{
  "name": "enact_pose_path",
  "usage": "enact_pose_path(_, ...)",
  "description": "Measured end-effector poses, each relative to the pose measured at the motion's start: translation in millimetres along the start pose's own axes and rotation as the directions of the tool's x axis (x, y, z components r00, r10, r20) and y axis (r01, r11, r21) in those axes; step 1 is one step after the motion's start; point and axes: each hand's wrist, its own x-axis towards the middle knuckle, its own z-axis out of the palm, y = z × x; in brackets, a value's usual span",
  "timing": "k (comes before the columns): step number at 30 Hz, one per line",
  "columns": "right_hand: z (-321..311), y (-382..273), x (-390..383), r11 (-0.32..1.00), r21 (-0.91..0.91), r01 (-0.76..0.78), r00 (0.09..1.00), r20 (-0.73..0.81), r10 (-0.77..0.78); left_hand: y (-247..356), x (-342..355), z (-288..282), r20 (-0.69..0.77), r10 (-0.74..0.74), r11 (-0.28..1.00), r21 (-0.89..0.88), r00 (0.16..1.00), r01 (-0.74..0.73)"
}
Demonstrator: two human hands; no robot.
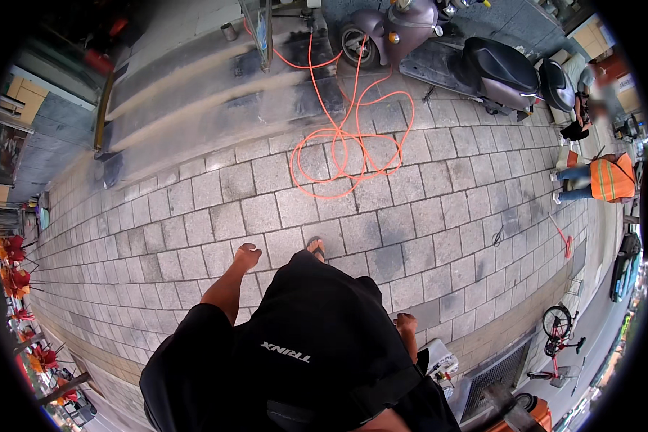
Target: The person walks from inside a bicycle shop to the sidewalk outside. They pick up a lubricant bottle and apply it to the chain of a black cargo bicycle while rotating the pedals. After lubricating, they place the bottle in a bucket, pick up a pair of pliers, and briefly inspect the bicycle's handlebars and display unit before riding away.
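My left hand (248,256) hangs beside my black clothing (309,317), fingers loosely curled with nothing seen in them, over the stone paving (216,252). My right hand (405,323) is low at my other side, fingers bent; what they hold, if anything, is hidden. One sandalled foot (316,248) shows between my hands. Ahead, an orange hose (324,196) lies in loose loops on the paving and runs up to a fitting (309,20) by the steps (187,93). Neither hand touches the hose.
A parked scooter (504,72) stands beside the steps. At right are a person in an orange vest (610,176), another person (585,108), a red broom (567,245) and a red bicycle (554,338). Red decorations (16,277) line the far left.
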Motion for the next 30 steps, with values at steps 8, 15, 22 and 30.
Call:
enact_pose_path(8, -105, -14, 116, 0.993, -0.115, 0.028, 0.997, 0.078, -0.019, 132, 143, -32, -0.075, 0.027, 0.982, -0.184, 0.997, -0.04)
enact_pose_path(15, -271, -31, 322, 0.2, 0.892, -0.405, 0.844, 0.28, 0.458, 124, 198, -26, -0.033, -0.198, 0.96, -0.21, 0.98, 0.187)
enact_pose_path(22, -643, -156, 480, 0.682, 0.639, 0.356, 0.762, -0.621, 0.184, 215, 225, -82, 0.026, -0.301, 0.883, -0.37, 0.953, 0.289)
enact_pose_path(30, -945, -316, 451, 0.818, -0.084, 0.569, 0.045, -0.99, -0.133, 373, 430, -130, -0.016, -0.058, 0.868, -0.495, 0.998, 0.043)
